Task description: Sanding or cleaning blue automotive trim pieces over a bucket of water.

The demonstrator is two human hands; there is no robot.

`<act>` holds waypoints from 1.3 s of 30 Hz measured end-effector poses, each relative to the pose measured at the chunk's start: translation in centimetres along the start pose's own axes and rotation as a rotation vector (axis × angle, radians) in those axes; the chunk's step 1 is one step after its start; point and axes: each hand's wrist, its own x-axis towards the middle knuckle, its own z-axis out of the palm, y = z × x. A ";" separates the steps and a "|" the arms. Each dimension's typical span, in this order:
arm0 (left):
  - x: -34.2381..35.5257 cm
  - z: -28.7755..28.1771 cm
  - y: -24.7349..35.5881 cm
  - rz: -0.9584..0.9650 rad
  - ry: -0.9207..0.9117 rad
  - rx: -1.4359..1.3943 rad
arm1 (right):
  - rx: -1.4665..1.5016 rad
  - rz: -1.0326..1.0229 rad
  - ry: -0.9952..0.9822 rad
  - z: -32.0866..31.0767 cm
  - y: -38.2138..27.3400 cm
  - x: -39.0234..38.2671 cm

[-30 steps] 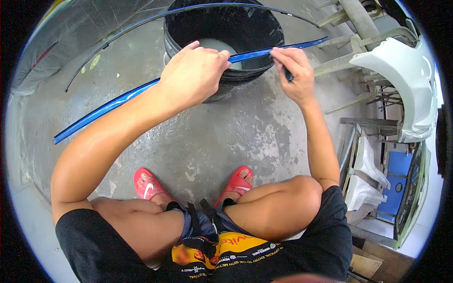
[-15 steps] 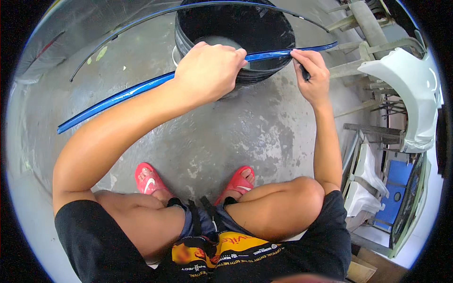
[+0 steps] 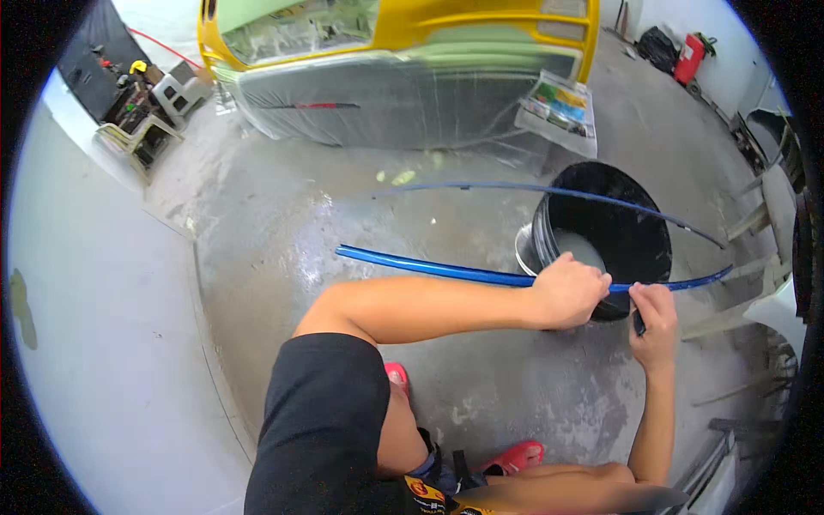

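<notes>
A long, glossy blue trim strip [image 3: 446, 268] runs sideways in front of me, its right part crossing over a black bucket [image 3: 539, 236]. My left hand [image 3: 571, 294] is closed around the strip at the bucket's near side. Just to its right, my right hand [image 3: 655, 322] pinches the same strip between thumb and fingers. A small black piece [image 3: 639, 324] shows at that hand's palm; what it is I cannot make out. Farther off, a second thin, curved blue strip [image 3: 506, 186] passes across the bucket's opening. Greyish liquid [image 3: 577, 249] lies inside the bucket.
A yellow and pale green vehicle body [image 3: 399, 26], partly covered in plastic sheeting [image 3: 412, 103], stands at the back. Light chairs [image 3: 142, 137] are at the far left, a red fire extinguisher [image 3: 689, 58] at the far right. A white panel [image 3: 777, 311] is close on my right.
My view has swung up and left, bringing the vehicle into sight. My right hand has come closer to my left along the strip. Both hands still hold it.
</notes>
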 end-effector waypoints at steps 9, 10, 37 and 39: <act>-0.9 -0.3 1.1 0.161 0.302 0.200 | 0.045 0.099 0.136 -0.1 2.5 -1.3; -1.4 0.0 2.0 0.276 0.408 0.225 | 0.037 0.133 0.119 0.1 2.6 -1.5; -29.1 33.7 18.0 -0.818 -1.064 -0.515 | 0.060 0.072 0.251 0.9 2.3 -1.3; -29.3 33.8 18.0 -0.819 -1.062 -0.539 | 0.069 0.080 0.251 1.0 2.2 -1.3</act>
